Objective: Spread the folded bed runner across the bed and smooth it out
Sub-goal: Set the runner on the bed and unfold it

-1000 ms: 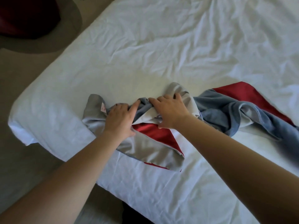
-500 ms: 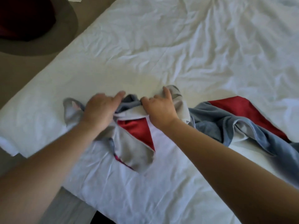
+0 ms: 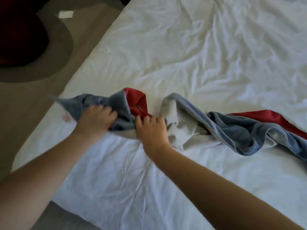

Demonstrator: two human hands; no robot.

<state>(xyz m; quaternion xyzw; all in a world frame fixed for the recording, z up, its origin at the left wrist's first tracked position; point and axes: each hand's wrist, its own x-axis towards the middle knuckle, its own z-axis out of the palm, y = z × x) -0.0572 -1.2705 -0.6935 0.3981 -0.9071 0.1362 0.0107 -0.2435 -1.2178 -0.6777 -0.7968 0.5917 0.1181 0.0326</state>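
Note:
The bed runner [image 3: 232, 128], grey-blue with red panels and a pale grey lining, lies twisted and bunched across the white bed [image 3: 182, 55] from the left edge to the right of the frame. My left hand [image 3: 95, 120] grips the runner's bunched left end near the bed's left edge, with the fabric lifted and blurred. My right hand [image 3: 150, 130] pinches a red and grey fold just to the right of it. Part of the cloth under both hands is hidden.
The white sheet is wrinkled all over. Brown floor [image 3: 33, 100] runs along the bed's left side, with a dark red round seat [image 3: 18, 32] on a grey base at top left and a small white paper [image 3: 66, 14] on the floor.
Both hands have lifted and turned over the runner's left end; the flap that hung toward me now stands up with red and grey-blue showing. The view has shifted.

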